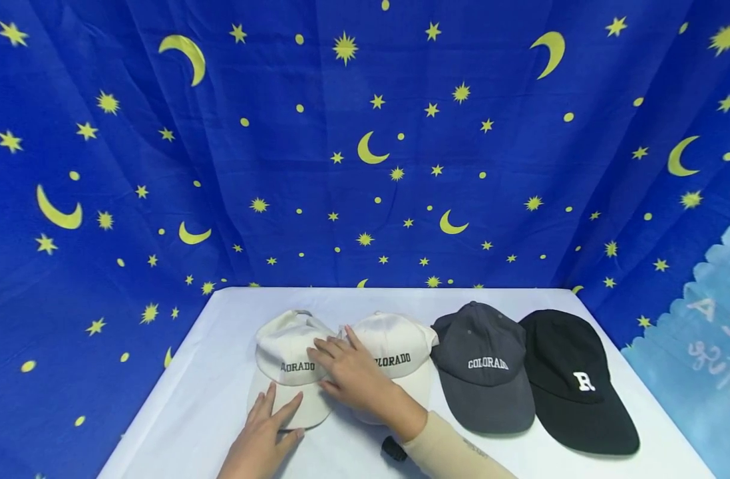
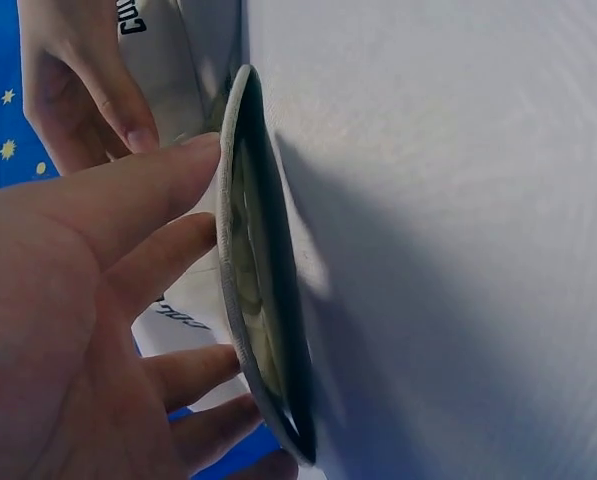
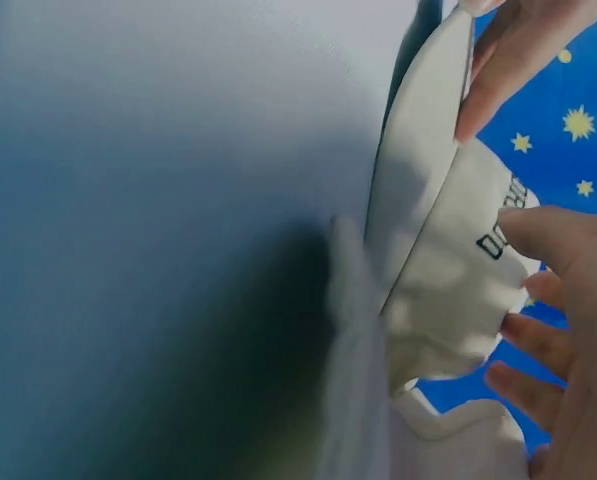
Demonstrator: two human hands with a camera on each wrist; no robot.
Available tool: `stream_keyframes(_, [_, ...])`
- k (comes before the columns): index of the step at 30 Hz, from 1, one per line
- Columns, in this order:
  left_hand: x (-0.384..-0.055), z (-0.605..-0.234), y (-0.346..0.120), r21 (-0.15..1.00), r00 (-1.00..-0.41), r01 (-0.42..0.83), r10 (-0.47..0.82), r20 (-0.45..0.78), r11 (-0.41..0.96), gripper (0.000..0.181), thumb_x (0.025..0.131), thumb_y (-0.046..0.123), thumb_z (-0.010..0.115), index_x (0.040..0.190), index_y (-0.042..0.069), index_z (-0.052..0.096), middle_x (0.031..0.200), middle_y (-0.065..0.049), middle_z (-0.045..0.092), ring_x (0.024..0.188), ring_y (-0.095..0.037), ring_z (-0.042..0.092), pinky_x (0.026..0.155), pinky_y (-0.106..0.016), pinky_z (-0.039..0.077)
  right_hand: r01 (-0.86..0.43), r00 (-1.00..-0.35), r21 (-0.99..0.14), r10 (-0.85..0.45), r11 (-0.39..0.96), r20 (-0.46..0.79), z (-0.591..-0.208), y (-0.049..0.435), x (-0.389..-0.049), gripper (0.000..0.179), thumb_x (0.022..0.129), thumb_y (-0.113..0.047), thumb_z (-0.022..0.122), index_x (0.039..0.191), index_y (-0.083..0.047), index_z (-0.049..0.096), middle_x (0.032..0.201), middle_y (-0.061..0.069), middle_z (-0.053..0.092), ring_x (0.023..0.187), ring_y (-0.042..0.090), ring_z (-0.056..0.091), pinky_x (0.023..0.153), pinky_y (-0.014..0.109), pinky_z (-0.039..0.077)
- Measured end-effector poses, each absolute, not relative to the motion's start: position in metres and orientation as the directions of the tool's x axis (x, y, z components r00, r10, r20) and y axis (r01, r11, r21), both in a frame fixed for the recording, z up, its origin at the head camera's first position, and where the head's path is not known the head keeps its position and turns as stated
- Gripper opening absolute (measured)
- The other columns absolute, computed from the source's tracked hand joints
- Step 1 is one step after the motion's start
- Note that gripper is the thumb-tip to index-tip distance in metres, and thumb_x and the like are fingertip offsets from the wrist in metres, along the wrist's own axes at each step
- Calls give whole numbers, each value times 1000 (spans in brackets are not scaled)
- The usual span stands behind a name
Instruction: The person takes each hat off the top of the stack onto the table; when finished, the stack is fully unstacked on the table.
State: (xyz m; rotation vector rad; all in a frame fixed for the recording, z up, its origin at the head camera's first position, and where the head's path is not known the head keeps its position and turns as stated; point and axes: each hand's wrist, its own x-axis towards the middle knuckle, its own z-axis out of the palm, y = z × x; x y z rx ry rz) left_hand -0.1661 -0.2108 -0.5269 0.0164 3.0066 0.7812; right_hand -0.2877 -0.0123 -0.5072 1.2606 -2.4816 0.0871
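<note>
At the left end of a row of caps lies a cream baseball cap (image 1: 281,342) with dark lettering on its front, its brim toward me. My left hand (image 1: 261,431) touches this brim with spread, fairly straight fingers; the left wrist view shows thumb and fingertips along the brim's edge (image 2: 229,270). Across the right side of the crown lies my right hand (image 1: 355,374), its extended fingers over part of the lettering. In the right wrist view its thumb (image 3: 548,230) is at the letters. A second cream cap (image 1: 394,329), lettered too, is partly hidden behind the right hand and forearm.
Right of these, a dark grey cap (image 1: 478,339) and a black cap (image 1: 562,352) with a white R lie side by side. A small black object (image 1: 393,448) sits by the right forearm. Blue star-patterned cloth (image 1: 317,166) hangs behind the white table (image 1: 187,399).
</note>
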Motion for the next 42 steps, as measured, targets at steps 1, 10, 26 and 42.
stream_keyframes(1, [-166,-527,-210,489,-999,-4,14,-34,872,60,90,39,76,144,20,59,162,-31,23,144,-59,22,103,-75,31,-783,-548,109,-762,612,344,-507,-11,-289,65,93,-46,73,149,-20,52,152,3,52,138,26,51,120,55,23])
stream_keyframes(10, [-166,-525,-209,487,-999,-21,-4,-37,873,59,91,38,75,144,19,60,161,-32,23,144,-59,21,101,-77,32,-696,-642,79,-668,713,376,-504,-1,-295,62,91,-40,75,145,-15,56,144,8,59,135,28,52,118,49,32])
stream_keyframes(26, [-162,-528,-209,456,-1000,-3,-2,-3,890,59,90,37,77,143,20,60,159,-34,26,142,-59,26,97,-76,38,-721,-644,60,-700,690,310,-508,-6,-292,62,94,-45,70,148,-17,54,150,2,54,137,27,52,120,55,25])
stream_keyframes(42, [-162,-528,-214,466,-1000,21,15,15,884,55,92,31,76,143,19,61,158,-35,28,141,-60,28,101,-75,35,-756,-606,55,-729,652,319,-508,-11,-291,63,95,-46,69,149,-18,52,152,4,51,140,20,49,117,51,32])
